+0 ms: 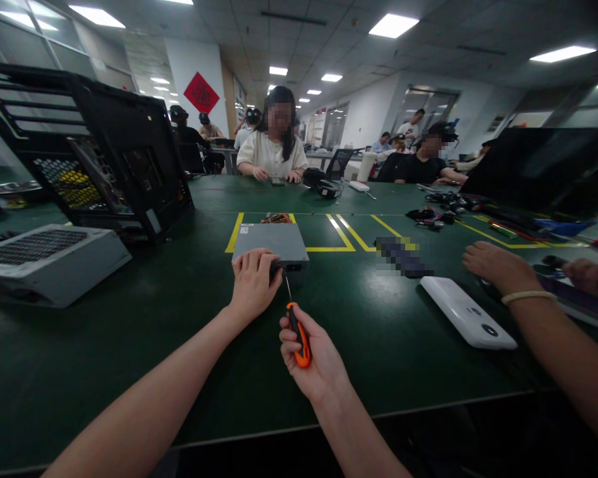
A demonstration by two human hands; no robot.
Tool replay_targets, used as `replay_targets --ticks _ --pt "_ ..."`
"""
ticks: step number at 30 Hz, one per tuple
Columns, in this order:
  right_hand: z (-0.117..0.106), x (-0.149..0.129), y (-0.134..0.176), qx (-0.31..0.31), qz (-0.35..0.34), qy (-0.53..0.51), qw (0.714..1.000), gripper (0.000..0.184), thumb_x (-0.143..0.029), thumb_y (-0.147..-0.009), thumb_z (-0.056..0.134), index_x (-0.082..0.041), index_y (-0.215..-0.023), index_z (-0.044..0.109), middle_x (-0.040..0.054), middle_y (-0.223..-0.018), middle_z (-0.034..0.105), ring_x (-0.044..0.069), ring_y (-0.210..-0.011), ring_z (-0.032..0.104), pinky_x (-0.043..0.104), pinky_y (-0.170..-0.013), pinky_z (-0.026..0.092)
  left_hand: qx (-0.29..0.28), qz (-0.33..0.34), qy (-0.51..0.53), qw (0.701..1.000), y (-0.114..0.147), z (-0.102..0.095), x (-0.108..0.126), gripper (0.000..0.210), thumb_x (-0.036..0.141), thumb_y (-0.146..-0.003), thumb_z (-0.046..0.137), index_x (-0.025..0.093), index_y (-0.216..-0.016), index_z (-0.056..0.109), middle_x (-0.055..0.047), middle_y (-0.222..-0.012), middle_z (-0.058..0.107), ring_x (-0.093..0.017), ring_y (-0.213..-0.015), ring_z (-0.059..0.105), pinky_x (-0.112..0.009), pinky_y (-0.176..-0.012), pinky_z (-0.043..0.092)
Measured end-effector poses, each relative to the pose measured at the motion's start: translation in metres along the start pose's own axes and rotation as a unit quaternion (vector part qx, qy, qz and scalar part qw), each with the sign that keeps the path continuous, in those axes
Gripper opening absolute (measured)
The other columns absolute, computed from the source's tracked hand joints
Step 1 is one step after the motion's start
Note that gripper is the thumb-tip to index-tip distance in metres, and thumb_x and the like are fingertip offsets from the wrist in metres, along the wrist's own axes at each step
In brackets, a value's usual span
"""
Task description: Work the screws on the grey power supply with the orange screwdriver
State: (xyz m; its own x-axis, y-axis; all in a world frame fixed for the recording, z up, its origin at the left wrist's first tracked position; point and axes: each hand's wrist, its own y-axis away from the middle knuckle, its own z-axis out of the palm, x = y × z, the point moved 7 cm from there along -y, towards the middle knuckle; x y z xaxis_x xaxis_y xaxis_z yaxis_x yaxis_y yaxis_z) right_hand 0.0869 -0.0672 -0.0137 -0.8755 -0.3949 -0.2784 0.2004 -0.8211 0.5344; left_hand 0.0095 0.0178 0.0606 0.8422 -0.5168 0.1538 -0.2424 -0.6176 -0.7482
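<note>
A grey computer power supply [279, 242] lies on the green table in front of me, its power socket facing my way and coloured wires [276, 218] at its far side. My left hand [253, 282] grips its near left part, fingers over the top and thumb at the front face. In my right hand [311, 352] is an orange and black screwdriver [301, 338], fingers closed round the handle. The shaft points up at the power supply's near face, beside the socket. Whether the tip touches a screw is too small to tell.
At left stand a black computer case [104, 153] and another grey power supply [54, 265]. To the right are a white oblong device [466, 312], a co-worker's hand [498, 265] and cables [433, 216]. A person [274, 143] sits across the table.
</note>
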Motion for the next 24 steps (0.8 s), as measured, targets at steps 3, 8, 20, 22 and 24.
replay_targets --ticks 3,8,20,22,24 --pt "0.000 0.002 -0.001 -0.015 0.015 0.011 1.000 0.023 -0.025 -0.088 0.043 -0.009 -0.079 0.057 0.0008 -0.059 0.053 0.003 -0.041 0.045 0.010 -0.034 0.035 0.004 -0.002 -0.003 1.000 0.000 0.001 -0.001 0.020 0.025 -0.081 0.050 0.019 -0.100 0.051 -0.009 -0.106 0.054 -0.024 -0.099 0.047 -0.041 -0.087 0.029" --pt "0.001 0.003 -0.002 -0.044 0.032 0.011 0.998 0.029 -0.027 -0.090 0.038 -0.008 -0.084 0.058 0.0003 -0.057 0.052 0.002 -0.039 0.042 0.009 -0.032 0.031 0.009 -0.003 -0.003 1.000 0.000 0.001 -0.001 0.021 0.025 -0.080 0.051 0.019 -0.100 0.050 -0.009 -0.106 0.054 -0.024 -0.099 0.048 -0.040 -0.087 0.029" --pt "-0.007 -0.010 0.002 0.007 -0.056 0.060 0.997 0.008 -0.015 -0.079 0.050 -0.011 -0.076 0.056 0.0030 -0.066 0.058 0.004 -0.047 0.050 0.010 -0.034 0.033 0.000 -0.002 -0.003 1.000 0.000 0.000 0.000 0.020 0.025 -0.081 0.050 0.019 -0.101 0.049 -0.008 -0.107 0.054 -0.024 -0.100 0.047 -0.040 -0.087 0.029" --pt "-0.010 -0.018 0.004 0.017 -0.102 0.092 0.990 0.002 -0.013 -0.075 0.056 -0.013 -0.077 0.057 0.0017 -0.066 0.059 0.005 -0.051 0.052 0.010 -0.036 0.035 -0.001 -0.002 -0.002 1.000 0.000 0.000 -0.001 0.021 0.024 -0.081 0.050 0.019 -0.101 0.049 -0.008 -0.107 0.054 -0.024 -0.100 0.047 -0.040 -0.087 0.029" --pt "-0.012 -0.025 0.007 0.026 -0.137 0.111 0.984 0.007 -0.013 -0.072 0.061 -0.015 -0.078 0.060 0.0013 -0.067 0.060 0.007 -0.055 0.055 0.011 -0.038 0.037 0.001 -0.003 -0.001 1.000 0.000 0.000 -0.001 0.020 0.024 -0.081 0.050 0.019 -0.101 0.049 -0.008 -0.107 0.054 -0.023 -0.100 0.047 -0.040 -0.087 0.029"
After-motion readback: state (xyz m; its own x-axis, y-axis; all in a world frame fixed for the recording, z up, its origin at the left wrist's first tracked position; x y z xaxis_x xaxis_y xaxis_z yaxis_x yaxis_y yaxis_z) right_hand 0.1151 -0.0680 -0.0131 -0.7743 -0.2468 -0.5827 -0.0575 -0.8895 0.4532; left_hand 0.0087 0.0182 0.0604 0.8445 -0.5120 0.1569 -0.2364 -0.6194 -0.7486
